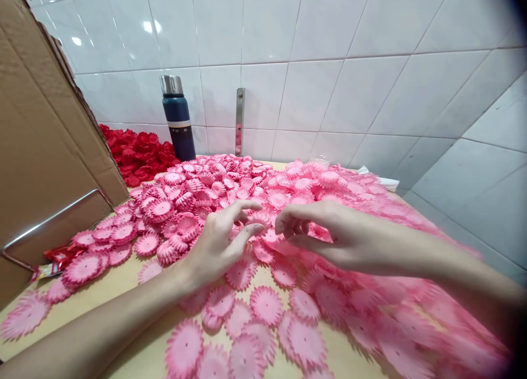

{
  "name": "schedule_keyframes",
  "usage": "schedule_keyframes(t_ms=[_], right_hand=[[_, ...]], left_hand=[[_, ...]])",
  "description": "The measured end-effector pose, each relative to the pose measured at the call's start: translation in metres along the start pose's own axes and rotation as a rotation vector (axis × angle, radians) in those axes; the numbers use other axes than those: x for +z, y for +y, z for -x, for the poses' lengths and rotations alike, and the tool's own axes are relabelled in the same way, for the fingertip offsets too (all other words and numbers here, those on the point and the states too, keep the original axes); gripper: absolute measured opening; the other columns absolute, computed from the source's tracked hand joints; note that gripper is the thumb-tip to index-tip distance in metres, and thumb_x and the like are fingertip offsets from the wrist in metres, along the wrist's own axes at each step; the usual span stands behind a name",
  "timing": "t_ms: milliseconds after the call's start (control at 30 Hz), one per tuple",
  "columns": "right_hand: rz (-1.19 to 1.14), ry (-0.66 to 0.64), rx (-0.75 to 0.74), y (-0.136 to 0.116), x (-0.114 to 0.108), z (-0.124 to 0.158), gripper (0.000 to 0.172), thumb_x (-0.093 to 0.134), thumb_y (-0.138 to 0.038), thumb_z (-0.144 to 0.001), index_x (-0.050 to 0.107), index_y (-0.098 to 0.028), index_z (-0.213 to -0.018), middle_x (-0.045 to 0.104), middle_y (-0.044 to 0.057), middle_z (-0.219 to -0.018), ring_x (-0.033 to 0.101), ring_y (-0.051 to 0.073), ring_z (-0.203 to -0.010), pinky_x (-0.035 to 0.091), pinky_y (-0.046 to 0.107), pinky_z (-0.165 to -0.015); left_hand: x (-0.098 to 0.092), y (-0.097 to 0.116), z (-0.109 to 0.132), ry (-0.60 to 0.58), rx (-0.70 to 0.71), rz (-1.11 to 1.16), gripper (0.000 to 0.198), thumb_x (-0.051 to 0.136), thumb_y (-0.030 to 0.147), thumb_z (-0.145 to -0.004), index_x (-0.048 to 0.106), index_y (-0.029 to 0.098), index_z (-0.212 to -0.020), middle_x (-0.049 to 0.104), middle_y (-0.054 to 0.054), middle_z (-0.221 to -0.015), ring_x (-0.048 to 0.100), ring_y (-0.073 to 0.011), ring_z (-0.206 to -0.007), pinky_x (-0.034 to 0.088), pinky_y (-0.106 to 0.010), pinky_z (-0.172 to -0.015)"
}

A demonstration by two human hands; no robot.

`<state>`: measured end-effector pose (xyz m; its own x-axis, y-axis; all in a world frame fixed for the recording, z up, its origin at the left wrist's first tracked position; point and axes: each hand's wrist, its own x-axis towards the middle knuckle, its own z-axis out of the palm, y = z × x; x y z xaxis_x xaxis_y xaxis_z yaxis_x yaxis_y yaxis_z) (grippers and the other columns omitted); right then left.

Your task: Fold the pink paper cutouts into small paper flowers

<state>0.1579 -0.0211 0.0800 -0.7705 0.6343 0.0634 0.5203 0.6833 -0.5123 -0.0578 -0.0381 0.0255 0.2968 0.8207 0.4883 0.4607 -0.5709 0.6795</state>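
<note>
My left hand point(222, 236) is above the middle of a heap of pink flower-shaped discs with notched edges. Its thumb and forefinger curve around one pink flower disc point(258, 219), which seems to be held between them. Just to the right, my right hand point(325, 231) faces it with bent fingers drawn in toward the thumb. Whatever those fingers hold, if anything, is hidden. A narrow gap separates the fingertips of both hands. Loose pink flower discs point(266, 305) with small centre holes lie below the hands, some overlapping.
A cardboard box point(49, 105) stands at the left, with a bent metal rod point(53, 220) and a red wrapper point(63, 255) near it. Behind are red flower pieces point(140, 151) and a blue bottle point(178, 121). A metal strip point(239, 121) is fixed on the tiled wall point(321, 28).
</note>
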Motion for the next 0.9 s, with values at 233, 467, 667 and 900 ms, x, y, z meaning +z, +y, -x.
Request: schedule_keyframes(t_ms=[233,467,667,900], right_hand=[[0.328,0.301,0.013,0.02,0.0,-0.002,0.023,0.059,-0.037,-0.086,0.061,-0.023,-0.105,0.064,0.007,-0.107,0.058,0.025,-0.1,0.046,0.04,-0.083],[0.048,0.205,0.039,0.004,0.007,-0.006,0.025,0.064,-0.032,-0.082,0.057,-0.022,-0.104,0.066,0.004,-0.099,0.062,0.019,-0.087,0.048,0.031,-0.074],[0.136,-0.011,0.05,-0.006,0.011,-0.002,0.016,0.068,-0.025,-0.076,0.054,-0.019,-0.071,0.059,-0.002,-0.068,0.051,0.011,-0.058,0.035,0.023,-0.051],[0.422,-0.078,-0.06,-0.009,0.04,-0.002,0.017,0.053,-0.003,-0.071,0.047,-0.018,-0.067,0.053,0.0,-0.061,0.037,0.01,-0.049,0.021,0.026,-0.045]], left_hand=[[0.001,-0.001,0.001,0.006,-0.012,0.037,0.022,0.06,0.027,-0.088,0.059,0.018,-0.109,0.067,-0.001,-0.081,0.064,-0.0127,-0.068,0.051,-0.024,-0.059],[0.001,-0.004,0.002,0.05,0.051,0.026,0.026,0.068,0.025,-0.083,0.059,0.021,-0.107,0.066,-0.001,-0.095,0.062,-0.0127,-0.085,0.049,-0.026,-0.075],[0.002,-0.005,0.0,0.099,0.053,-0.045,0.008,0.065,0.019,-0.083,0.061,0.016,-0.09,0.065,-0.002,-0.087,0.06,-0.0159,-0.084,0.047,-0.031,-0.076],[0.003,-0.007,0.0,0.092,0.1,-0.02,0.011,0.063,0.008,-0.083,0.064,0.016,-0.089,0.065,-0.002,-0.086,0.06,-0.0142,-0.083,0.047,-0.027,-0.075]])
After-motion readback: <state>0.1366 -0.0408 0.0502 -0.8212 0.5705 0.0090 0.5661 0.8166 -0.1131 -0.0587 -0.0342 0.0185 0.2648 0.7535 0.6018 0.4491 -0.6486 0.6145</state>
